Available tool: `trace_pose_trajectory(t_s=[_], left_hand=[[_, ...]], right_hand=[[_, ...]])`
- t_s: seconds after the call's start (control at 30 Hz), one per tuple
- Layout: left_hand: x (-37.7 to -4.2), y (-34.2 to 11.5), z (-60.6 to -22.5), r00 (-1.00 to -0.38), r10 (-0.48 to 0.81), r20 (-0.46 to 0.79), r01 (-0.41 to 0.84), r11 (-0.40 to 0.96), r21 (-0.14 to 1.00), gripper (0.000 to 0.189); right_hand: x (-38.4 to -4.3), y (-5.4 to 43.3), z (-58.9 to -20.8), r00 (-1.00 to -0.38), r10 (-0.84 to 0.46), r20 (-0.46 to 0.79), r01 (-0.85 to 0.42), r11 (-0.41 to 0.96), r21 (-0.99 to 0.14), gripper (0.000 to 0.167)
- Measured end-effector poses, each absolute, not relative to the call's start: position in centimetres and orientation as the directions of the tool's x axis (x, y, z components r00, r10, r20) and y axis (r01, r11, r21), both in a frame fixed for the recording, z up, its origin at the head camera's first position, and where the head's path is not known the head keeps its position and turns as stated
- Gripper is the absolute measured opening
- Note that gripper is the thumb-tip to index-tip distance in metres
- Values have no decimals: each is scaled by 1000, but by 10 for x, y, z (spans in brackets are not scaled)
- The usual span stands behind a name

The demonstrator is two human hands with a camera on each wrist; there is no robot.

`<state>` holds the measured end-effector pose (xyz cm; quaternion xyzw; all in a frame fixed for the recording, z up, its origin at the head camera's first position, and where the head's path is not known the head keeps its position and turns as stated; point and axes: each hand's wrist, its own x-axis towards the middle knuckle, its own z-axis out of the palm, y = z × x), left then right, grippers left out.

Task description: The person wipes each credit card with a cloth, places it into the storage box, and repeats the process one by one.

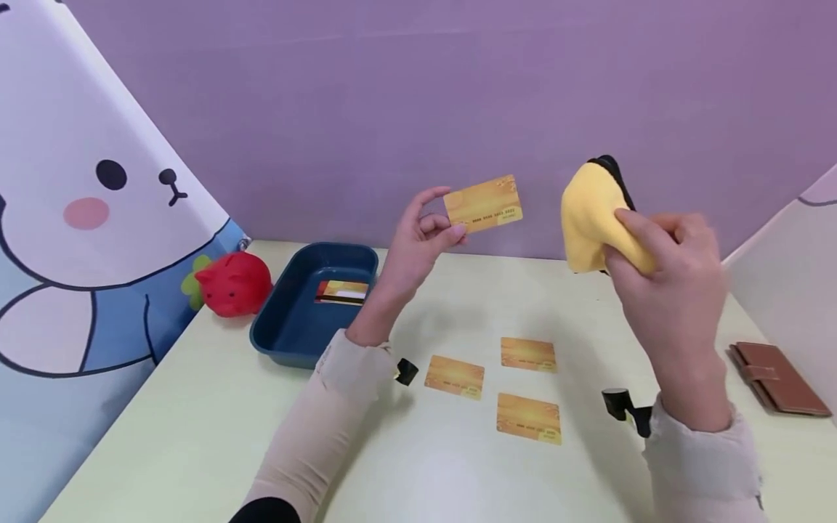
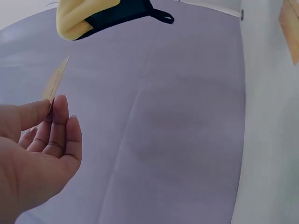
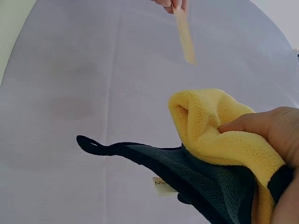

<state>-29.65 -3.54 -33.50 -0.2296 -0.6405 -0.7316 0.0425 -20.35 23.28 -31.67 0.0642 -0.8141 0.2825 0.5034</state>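
Over the pale table (image 1: pixel 431 468), the left hand (image 1: pixel 421 240) pinches a rectangular gold card (image 1: pixel 485 203); the right hand (image 1: pixel 680 280) grips plush yellow-and-dark cloth (image 1: pixel 591 214).

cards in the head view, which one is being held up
The card pinched in the left hand; three others lie flat on the table, and at least one is in the blue tray.

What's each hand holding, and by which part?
The left hand pinches a gold card by its left end; the right hand grips a yellow cloth by bunched folds.
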Motion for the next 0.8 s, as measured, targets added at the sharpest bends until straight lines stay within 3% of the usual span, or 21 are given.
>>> trace_pose_trajectory(t_s=[0.17,0.33,0.53,0.8], left_hand=[[-296,-31,-339,-886,240,396,356,-194,914,54],[-290,-25,-341,-882,272,385,352,-162,922,54],[-281,-13,-342,-874,285,394,401,-35,916,50],[-270,-3,-342,-879,263,397,425,56,904,51]], right_hand=[[-205,232,-319,-459,157,874,-408,837,-364,33],[-209,226,-319,-375,100,922,-454,847,-277,42],[-212,214,-322,-281,-16,960,-495,859,-131,33],[-213,204,-331,-335,-129,934,-516,854,-67,31]])
